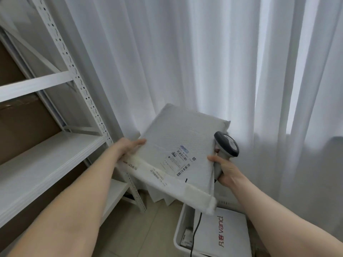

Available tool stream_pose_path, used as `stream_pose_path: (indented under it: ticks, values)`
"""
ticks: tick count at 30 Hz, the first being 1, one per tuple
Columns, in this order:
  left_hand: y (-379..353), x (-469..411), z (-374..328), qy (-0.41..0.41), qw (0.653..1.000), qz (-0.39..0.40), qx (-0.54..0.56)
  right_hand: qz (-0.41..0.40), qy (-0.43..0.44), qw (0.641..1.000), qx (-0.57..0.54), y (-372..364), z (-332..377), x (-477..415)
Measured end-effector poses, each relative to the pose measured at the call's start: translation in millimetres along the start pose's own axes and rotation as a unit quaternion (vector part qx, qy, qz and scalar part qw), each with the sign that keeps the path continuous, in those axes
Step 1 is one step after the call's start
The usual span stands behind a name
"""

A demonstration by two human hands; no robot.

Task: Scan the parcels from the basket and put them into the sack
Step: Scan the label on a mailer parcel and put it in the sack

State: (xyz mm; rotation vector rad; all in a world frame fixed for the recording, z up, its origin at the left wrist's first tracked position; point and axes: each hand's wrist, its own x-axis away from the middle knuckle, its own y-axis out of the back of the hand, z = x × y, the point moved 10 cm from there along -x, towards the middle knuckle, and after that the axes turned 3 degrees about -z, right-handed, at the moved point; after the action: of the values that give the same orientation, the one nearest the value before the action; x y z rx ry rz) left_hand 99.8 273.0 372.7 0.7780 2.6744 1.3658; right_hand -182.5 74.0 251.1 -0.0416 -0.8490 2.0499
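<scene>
A large white padded parcel point(178, 141) is held up flat in front of me, its printed barcode label point(181, 160) facing up. My left hand point(128, 148) grips the parcel's left edge. My right hand point(225, 170) holds a grey and white barcode scanner point(227, 147) at the parcel's right edge, its head above the label side, and its black cable hangs down. Below, at the lower right, a white basket point(179, 236) holds a white parcel with red lettering point(222, 232). The sack is not in view.
A white metal shelving unit point(74, 78) with brown cardboard boxes stands on the left. White curtains point(204, 62) fill the background. Beige floor tiles point(144, 229) lie between the shelf and the basket.
</scene>
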Motion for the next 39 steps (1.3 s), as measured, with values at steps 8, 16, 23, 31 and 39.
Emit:
stream_pose_path:
  ticks: [8, 16, 23, 31, 39]
  values:
    - [-46.4, 13.6, 39.0, 0.109, 0.967, 0.19, 0.13, 0.04, 0.006, 0.996, 0.081, -28.0, 2.0, -0.5]
    - [-73.2, 21.6, 53.1, 0.136, 0.934, 0.216, 0.252, -0.052, 0.026, 0.985, 0.163, -16.5, -3.2, -12.3]
    - [-46.4, 1.4, 54.3, 0.1, 0.927, 0.021, 0.362, -0.096, 0.039, 0.968, 0.229, -11.4, 10.5, -11.1]
    - [-67.9, 0.9, 61.3, 0.119, 0.887, 0.004, 0.446, 0.034, -0.025, 0.975, 0.219, -69.4, -19.5, 5.8]
    - [-72.3, 1.0, 72.4, 0.119, 0.87, 0.014, 0.477, 0.053, -0.058, 0.957, 0.28, -80.3, -14.2, 11.1]
